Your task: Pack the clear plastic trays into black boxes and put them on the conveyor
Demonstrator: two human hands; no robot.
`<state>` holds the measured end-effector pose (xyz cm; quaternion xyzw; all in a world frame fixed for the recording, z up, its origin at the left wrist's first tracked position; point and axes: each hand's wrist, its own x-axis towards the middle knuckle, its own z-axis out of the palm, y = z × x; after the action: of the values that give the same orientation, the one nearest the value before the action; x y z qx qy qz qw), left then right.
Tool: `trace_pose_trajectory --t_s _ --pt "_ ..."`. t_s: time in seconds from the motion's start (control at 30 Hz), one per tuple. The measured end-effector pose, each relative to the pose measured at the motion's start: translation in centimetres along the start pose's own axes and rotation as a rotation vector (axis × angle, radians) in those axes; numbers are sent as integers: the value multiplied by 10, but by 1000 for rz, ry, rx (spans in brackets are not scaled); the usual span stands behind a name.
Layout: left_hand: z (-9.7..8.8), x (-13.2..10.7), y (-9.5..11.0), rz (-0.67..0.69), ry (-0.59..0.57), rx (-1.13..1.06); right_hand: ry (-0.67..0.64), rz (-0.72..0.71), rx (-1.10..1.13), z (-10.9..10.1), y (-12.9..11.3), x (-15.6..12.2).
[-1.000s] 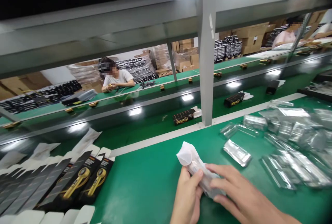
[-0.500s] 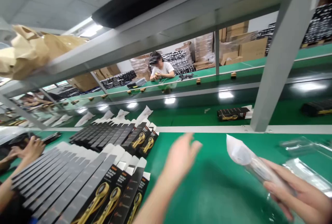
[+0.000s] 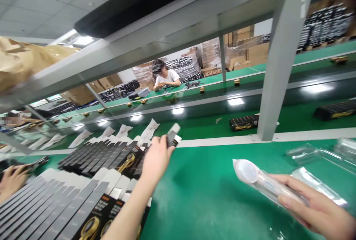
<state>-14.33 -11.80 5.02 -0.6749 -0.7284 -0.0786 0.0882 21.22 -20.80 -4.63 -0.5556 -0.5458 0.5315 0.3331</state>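
My left hand [image 3: 158,156] is closed around a narrow black carton [image 3: 172,139] at the right end of the back row. White end flaps show past my fingers, and my hand hides much of the carton. On the right, my right hand [image 3: 311,199] grips a pale handheld fan [image 3: 267,182] by its handle. The fan is inside a clear plastic sleeve, its round head pointing left, above the green tabletop [image 3: 200,203]. Below my left forearm, a front row of black cartons [image 3: 97,205] leans together, with open white flaps and printed gold fans.
Clear plastic trays [image 3: 308,155] and a clear packet [image 3: 319,184] lie near my right hand. A grey post [image 3: 274,69] rises from the table's far edge. Beyond it, a conveyor belt [image 3: 194,123] carries black boxes. A co-worker's hand [image 3: 13,180] is at far left.
My left hand has moved left from over the bare tabletop and taken hold of a carton in the back row. The right hand still holds the bagged fan, now tilted flatter.
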Motion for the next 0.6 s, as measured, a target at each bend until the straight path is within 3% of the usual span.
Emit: trace_pose_trajectory --t_s 0.13,0.23,0.33,0.43,0.6 --pt "16 -51 64 315 -113 -317 -117 111 290 -7 -27 -6" --pt "35 -79 87 399 -206 -543 -130 113 473 -13 -33 -11" --pt "55 -90 90 479 -147 -609 -215 151 422 -23 -24 -16" --pt "69 -94 86 690 -53 -536 -305 172 308 -33 -14 -24" --pt "69 -103 84 961 27 -388 -229 87 57 -31 -18 -37"
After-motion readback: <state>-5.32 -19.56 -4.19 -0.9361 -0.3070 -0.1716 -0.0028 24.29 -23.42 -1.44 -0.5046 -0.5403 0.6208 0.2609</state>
